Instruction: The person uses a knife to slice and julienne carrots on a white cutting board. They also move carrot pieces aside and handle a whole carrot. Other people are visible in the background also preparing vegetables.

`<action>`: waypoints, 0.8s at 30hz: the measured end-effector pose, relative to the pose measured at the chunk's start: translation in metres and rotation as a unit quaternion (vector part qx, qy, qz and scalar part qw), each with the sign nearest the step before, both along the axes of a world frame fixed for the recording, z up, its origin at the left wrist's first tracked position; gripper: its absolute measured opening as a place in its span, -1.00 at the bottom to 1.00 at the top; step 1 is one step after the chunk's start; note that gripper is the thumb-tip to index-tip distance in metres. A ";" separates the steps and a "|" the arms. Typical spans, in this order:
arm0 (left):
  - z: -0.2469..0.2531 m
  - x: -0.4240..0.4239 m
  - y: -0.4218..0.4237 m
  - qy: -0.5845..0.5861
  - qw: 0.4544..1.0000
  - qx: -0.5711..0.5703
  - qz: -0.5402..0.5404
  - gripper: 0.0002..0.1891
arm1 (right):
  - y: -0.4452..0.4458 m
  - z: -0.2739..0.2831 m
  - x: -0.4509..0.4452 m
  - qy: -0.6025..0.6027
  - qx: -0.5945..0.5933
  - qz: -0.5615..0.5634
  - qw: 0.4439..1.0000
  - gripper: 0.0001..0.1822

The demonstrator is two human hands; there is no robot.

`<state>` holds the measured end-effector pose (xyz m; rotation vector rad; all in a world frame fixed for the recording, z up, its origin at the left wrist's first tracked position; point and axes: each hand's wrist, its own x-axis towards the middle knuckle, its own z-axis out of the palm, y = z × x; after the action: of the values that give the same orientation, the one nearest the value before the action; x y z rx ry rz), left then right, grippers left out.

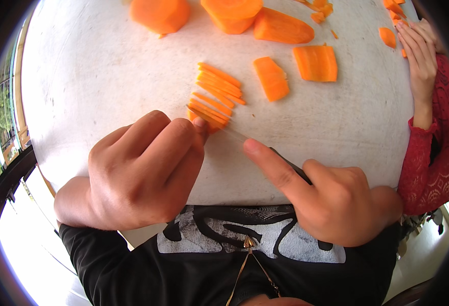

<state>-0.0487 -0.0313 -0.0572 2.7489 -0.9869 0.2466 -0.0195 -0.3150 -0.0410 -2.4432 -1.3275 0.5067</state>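
A small knife [291, 164] with a dark handle is gripped in my right hand [331, 199], the index finger stretched along the back of the blade. Its thin blade lies across a carrot slice [213, 128] cut into narrow strips at its upper side. My left hand [148, 168] presses that slice against the white tabletop [113, 76], fingers curled and the fingertips close to the blade. Just beyond the blade, several carrot strips [220, 82] lie side by side. Two flat carrot slices, one nearer [271, 79] and one farther right [316, 64], lie to the right of the strips.
Thick carrot chunks [159, 15] stand along the far side, beside a long carrot wedge [283, 26]. Small carrot scraps [318, 9] are scattered at the back right. Another person's hand [417, 49] and red lace sleeve [425, 168] rest at the right edge, near more carrot pieces [387, 37].
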 end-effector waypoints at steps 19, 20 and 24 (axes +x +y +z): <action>0.003 0.001 -0.002 0.041 0.999 0.008 0.000 -0.79 | -0.009 -0.008 0.011 0.017 0.052 0.035 0.998 -0.06; 0.003 0.001 -0.002 0.028 1.000 -0.006 -0.007 -0.76 | -0.008 -0.008 0.011 0.020 0.049 0.036 0.998 -0.07; -0.001 0.003 -0.005 0.002 1.000 -0.001 -0.012 -0.79 | -0.009 -0.012 0.009 0.010 0.061 0.035 0.997 -0.09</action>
<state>-0.0456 -0.0360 -0.0580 2.7332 -1.0161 0.2375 -0.0101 -0.3242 -0.0527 -2.2948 -1.3977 0.4530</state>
